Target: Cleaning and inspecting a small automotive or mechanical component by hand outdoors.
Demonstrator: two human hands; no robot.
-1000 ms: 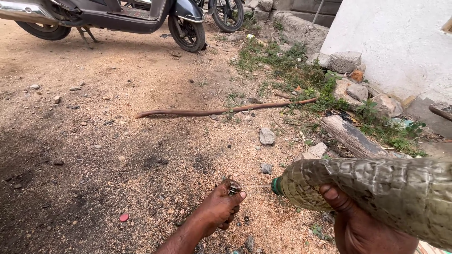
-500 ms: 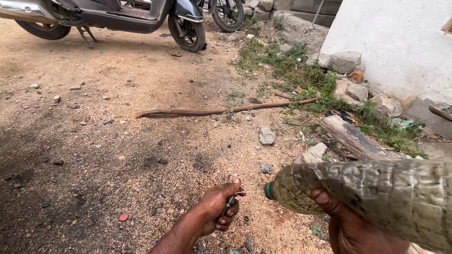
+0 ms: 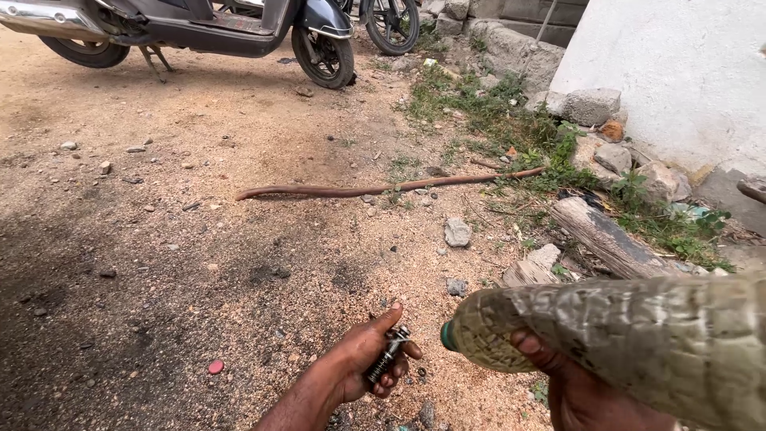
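My left hand (image 3: 363, 363) is low in the view, curled around a small dark metal part (image 3: 386, 357) with a shiny end. My right hand (image 3: 586, 391) grips a large, dirty plastic bottle (image 3: 638, 339) from below. The bottle lies nearly level, its green-ringed open mouth (image 3: 448, 336) pointing left, close to the metal part. The bottle holds a murky liquid. Both hands hover over sandy, oil-stained ground.
A long brown hose (image 3: 383, 190) lies across the dirt. A parked scooter (image 3: 199, 32) stands at the top left, another wheel (image 3: 391, 24) behind it. Stones, weeds and a wooden log (image 3: 602, 235) line a white wall (image 3: 678, 72) on the right. A red cap (image 3: 215, 366) lies on the ground.
The bottle's mouth has moved left, closer to my left hand. My left hand has lifted slightly and turned the metal part more upright in its fingers.
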